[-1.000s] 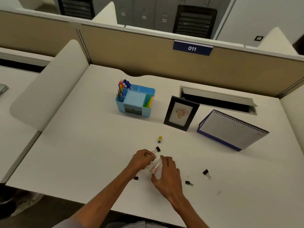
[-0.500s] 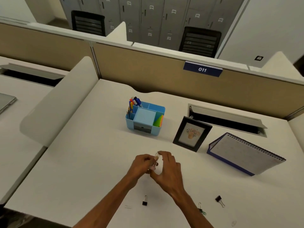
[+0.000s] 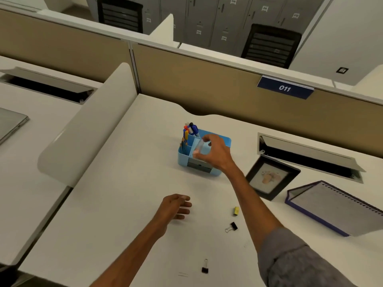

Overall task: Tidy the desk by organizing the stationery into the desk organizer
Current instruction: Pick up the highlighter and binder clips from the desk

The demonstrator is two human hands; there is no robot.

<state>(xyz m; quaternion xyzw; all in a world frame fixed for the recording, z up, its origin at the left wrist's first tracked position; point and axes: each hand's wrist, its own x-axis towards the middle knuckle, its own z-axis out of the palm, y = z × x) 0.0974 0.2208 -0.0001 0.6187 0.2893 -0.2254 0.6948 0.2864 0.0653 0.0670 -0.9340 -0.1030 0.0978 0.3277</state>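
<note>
Organizer (image 3: pixel 183 160) now lies under the right hand (image 3: pixel 217 155), which grips perhaps a clear box (image 3: pixel 200 147), ready to drop; left hand (image 3: pixel 174 207) has released, open.

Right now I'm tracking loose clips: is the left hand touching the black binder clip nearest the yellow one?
Apart. The head view shows bare desk between the left hand and that black binder clip.

Hands part
The right hand (image 3: pixel 215 154) has carried the clear box (image 3: pixel 200 147) up over the organizer (image 3: pixel 183 160); the left hand (image 3: pixel 176 207) has let go.
</note>
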